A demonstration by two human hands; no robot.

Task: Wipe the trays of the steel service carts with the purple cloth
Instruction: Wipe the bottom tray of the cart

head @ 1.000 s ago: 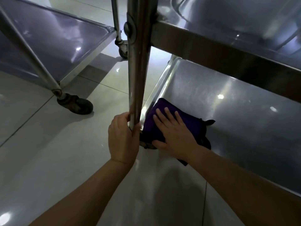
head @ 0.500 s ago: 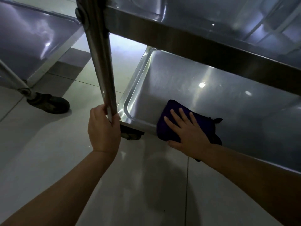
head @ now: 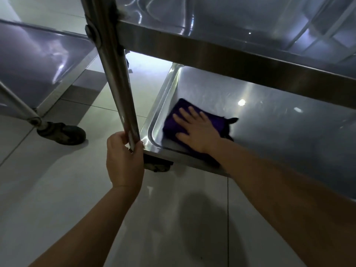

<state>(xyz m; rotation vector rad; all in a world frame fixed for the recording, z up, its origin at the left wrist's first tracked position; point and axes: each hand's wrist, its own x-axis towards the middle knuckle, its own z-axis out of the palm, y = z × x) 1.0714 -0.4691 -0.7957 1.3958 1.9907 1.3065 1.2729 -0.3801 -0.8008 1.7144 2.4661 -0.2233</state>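
Note:
A folded purple cloth lies in the near left corner of the steel cart's bottom tray. My right hand presses flat on the cloth with straight, spread fingers. The cloth's near edge hangs over the tray's front rim under my wrist. My left hand grips the cart's upright steel post at its lower end, just above the tray corner. An upper tray of the same cart spans the top of the view.
A second steel cart's tray stands at the left, with a slanted leg and a dark caster wheel on the glossy tiled floor. Another caster sits under the near cart's corner.
My right hand has slid the cloth along the bottom tray, right and then back into the left corner. My left hand has kept its grip on the post. The view has shifted.

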